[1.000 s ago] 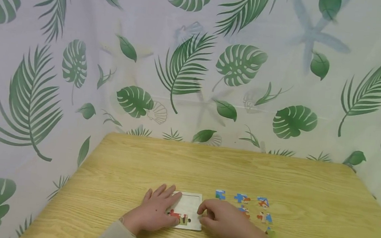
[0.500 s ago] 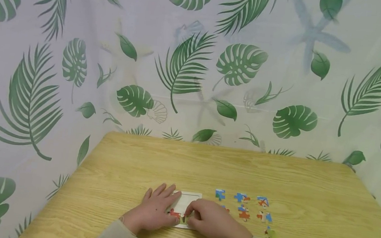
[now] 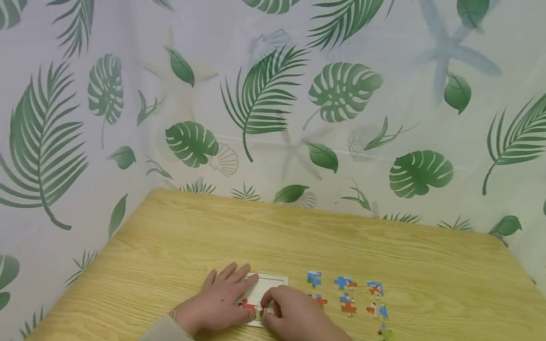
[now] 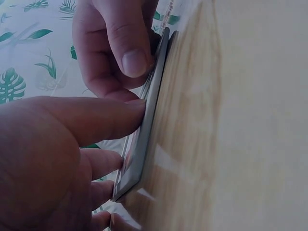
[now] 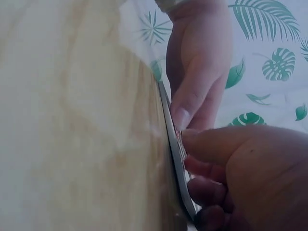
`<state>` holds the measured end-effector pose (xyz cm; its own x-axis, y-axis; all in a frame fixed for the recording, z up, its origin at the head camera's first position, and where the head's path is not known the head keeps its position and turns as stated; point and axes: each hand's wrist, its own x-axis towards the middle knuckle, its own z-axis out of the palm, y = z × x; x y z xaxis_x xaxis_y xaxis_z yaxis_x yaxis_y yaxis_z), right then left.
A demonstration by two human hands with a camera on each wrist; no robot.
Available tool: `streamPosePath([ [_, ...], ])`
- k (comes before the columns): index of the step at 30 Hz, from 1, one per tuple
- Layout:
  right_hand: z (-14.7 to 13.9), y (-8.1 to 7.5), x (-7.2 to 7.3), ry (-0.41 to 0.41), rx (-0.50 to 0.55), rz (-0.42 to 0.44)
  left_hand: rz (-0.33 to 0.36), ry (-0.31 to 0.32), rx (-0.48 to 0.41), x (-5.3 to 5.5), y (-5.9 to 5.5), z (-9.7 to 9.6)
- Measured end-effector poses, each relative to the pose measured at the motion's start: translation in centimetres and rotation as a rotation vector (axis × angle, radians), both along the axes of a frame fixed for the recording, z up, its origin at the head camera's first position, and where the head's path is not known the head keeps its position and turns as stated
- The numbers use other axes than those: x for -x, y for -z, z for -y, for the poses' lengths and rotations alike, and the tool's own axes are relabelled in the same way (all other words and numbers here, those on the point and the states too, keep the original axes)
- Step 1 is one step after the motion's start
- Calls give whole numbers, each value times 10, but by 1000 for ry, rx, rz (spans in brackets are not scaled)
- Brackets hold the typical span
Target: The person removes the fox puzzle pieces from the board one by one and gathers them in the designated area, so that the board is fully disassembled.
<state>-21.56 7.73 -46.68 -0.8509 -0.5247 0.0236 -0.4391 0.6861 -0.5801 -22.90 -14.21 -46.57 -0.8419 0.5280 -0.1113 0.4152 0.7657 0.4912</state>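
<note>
A small pale puzzle tray [image 3: 267,282] lies on the table in the head view, with a red-and-green puzzle piece [image 3: 249,306] at its lower left. My left hand [image 3: 223,300] lies spread over the tray's left side, its thumb along the lower edge by that piece. My right hand [image 3: 300,318] has curled fingers over the tray's lower middle. Its thumb and index finger pinch at a second puzzle piece [image 3: 261,313], mostly covered by the fingertips. In the left wrist view, the tray [image 4: 147,125] is seen edge-on; the right wrist view also shows both thumbs close together over the tray [image 5: 174,144].
Loose puzzle pieces lie to the right of the tray: a blue one [image 3: 314,277], one with a fox's face [image 3: 376,289], a red one [image 3: 349,305], a green one [image 3: 387,336] and several others. A leaf-patterned cloth [image 3: 272,181] hangs behind the wooden table [image 3: 228,226].
My right hand has moved left from the tray's right edge onto the second puzzle piece, uncovering loose pieces on the table. My left hand has stayed in place.
</note>
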Motion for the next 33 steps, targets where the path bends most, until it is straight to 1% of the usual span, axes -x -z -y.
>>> streamPosePath([
  [7,6,0,-3,43,-49,-47,-3,-1,-2,1,2,1],
  [14,8,0,-3,33,-56,-70,-5,2,-6,2,4,1],
  [19,8,0,-4,44,-42,-44,-10,10,-3,1,3,2],
  [24,6,1,-4,56,-8,-8,-16,29,3,0,1,3],
  [27,6,2,-4,58,3,-11,-14,38,10,-1,-1,3],
  [33,6,3,-3,59,-18,-48,-27,43,18,-1,-3,4],
])
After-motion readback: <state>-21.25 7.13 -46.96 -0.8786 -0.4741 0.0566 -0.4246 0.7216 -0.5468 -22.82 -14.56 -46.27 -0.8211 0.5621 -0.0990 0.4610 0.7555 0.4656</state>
